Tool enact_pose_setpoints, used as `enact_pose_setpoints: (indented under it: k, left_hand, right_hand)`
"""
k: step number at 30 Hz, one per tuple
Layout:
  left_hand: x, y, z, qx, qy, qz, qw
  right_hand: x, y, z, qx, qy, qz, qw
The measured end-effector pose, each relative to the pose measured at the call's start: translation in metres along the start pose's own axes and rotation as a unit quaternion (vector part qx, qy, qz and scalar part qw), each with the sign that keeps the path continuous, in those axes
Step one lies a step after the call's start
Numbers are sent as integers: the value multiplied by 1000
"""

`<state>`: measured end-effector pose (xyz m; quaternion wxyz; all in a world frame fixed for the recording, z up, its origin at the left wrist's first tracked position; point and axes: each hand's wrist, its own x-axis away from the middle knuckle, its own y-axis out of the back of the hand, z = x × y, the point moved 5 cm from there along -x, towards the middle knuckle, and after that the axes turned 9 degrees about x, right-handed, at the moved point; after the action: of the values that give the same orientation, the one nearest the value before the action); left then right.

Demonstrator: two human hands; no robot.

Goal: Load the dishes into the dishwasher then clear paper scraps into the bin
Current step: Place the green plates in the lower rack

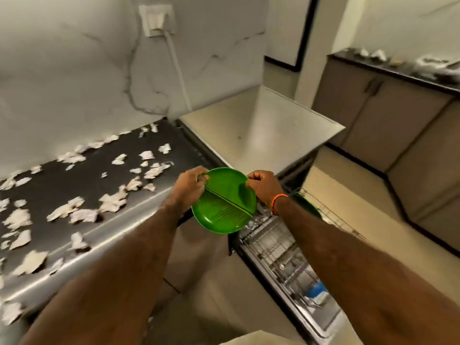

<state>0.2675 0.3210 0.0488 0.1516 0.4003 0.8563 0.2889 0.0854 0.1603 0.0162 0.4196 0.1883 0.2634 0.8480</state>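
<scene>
dish-loading step: green divided plate (225, 201) held mid-frame over the open dishwasher rack (278, 247)
left hand (190, 186) and right hand (263, 186) each pinch its upper rim; next it likely needs tilting into a rack slot; paper scraps (74, 210) wait on the steel counter (62, 188), left

home kitchen, dark countertop (104, 195), marble-look wall (74, 83), open dishwasher rack (281, 257), beige cabinets (398, 135)

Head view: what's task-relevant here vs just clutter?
Task-relevant:
green plates, gripped by left hand and right hand
dishwasher rack
paper scraps on the dark counter

Bystanders:
wall socket
white cable
cabinets
</scene>
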Motion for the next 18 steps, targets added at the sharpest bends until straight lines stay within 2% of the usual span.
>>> enact_pose_setpoints:
  k: [5,10,15,18]
  left_hand:
    - [-30,-109,-70,-13,-53,112,992]
    - [-53,-202,-125,-48,-131,200,970]
    - [-61,-307,-148,-131,-194,288,928]
    - [-71,-371,-133,-187,-216,332,899]
  right_hand:
    - [13,89,-91,-22,-68,-64,995]
    - [34,145,-170,-36,-156,-121,980]
    - [52,166,-250,-27,-219,-146,964]
    - [47,162,-300,-25,-251,-151,956]
